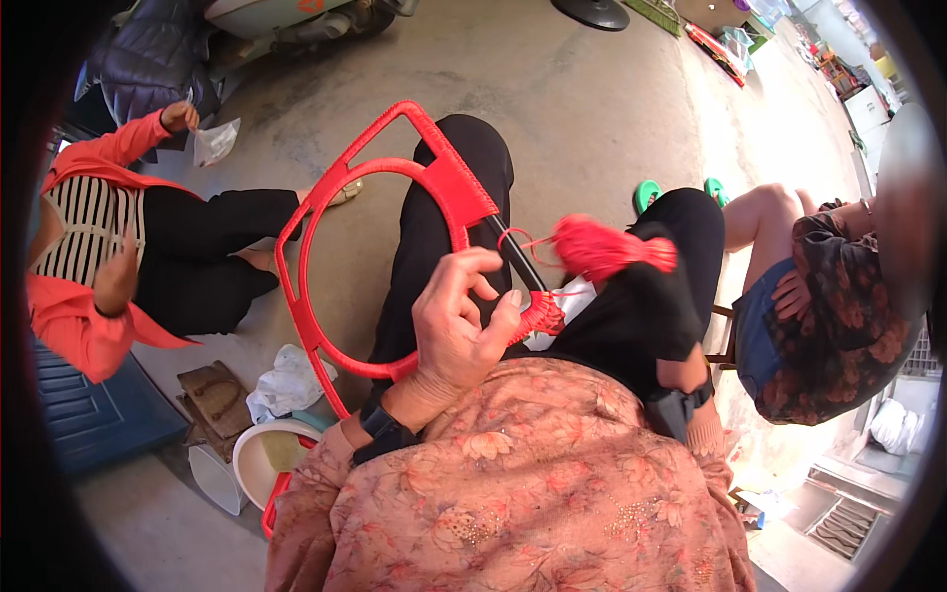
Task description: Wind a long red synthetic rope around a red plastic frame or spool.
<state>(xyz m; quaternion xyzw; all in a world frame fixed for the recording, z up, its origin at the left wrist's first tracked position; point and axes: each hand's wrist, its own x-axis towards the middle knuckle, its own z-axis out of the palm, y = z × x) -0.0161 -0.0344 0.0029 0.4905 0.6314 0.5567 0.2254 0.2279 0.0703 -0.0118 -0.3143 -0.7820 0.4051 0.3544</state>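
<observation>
Over my lap is a red frame with an angular outer rim and a round inner ring. Red cord is wrapped along much of it, while one black bar stays bare. My left hand is curled over the frame's near side, gripping it beside the bar, thumb pointing at the red wrapped section. To the right, my right hand, in what looks like a black glove and blurred, is closed on a bundle of red cord. Loose strands run from the bundle to the bar.
A person in a coral jacket at the left holds a clear plastic bag. Another person sits close at the right. By my left side are a pale bucket and a white bag. Green slippers lie ahead.
</observation>
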